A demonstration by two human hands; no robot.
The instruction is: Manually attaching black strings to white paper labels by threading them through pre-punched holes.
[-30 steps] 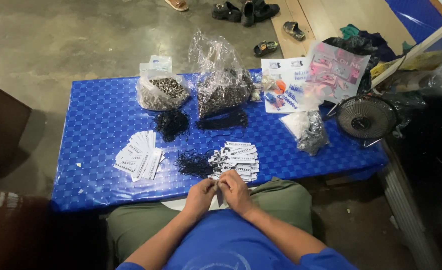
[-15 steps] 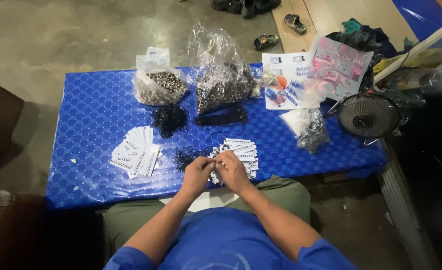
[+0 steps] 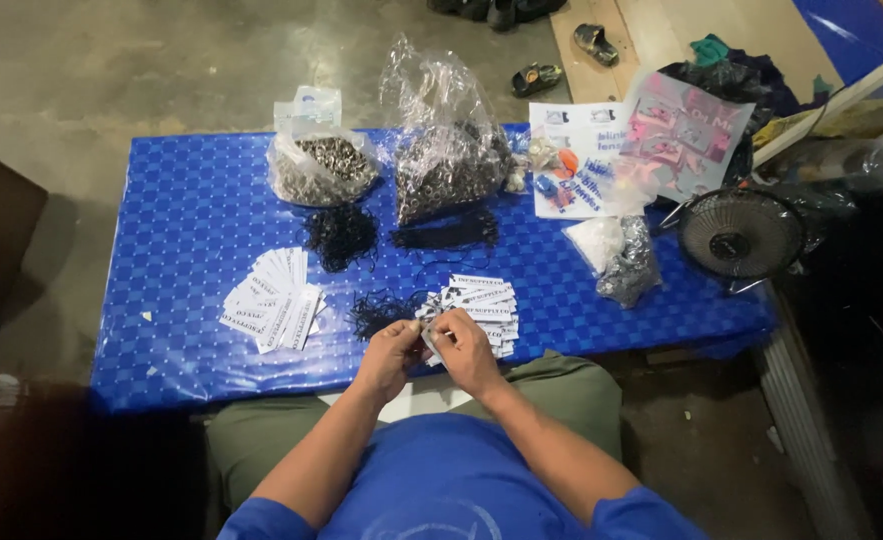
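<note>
Both hands, left (image 3: 386, 357) and right (image 3: 468, 350), pinched one tag (image 3: 431, 335) at the near edge of the blue counter (image 3: 181, 220), beside a tag pile (image 3: 481, 300). Concrete floor (image 3: 111, 60) surrounded it.

One blue table (image 3: 181, 200). Two hands at its near edge: left hand (image 3: 389, 358), right hand (image 3: 466, 352), together pinching one white tag (image 3: 431, 332). Two fanned stacks of white tags: left stack (image 3: 271, 298), right stack (image 3: 481, 300); tags per stack cannot be counted. Two clear bags of small metal rings: short bag (image 3: 321, 168), tall bag (image 3: 446, 150). One smaller clear bag, right (image 3: 621, 258). Three clumps of black string: far (image 3: 339, 235), middle (image 3: 446, 235), near (image 3: 379, 310). One small black fan (image 3: 741, 235). Two printed sheets, far right (image 3: 641, 150). Two sandals on the floor (image 3: 561, 60).
</note>
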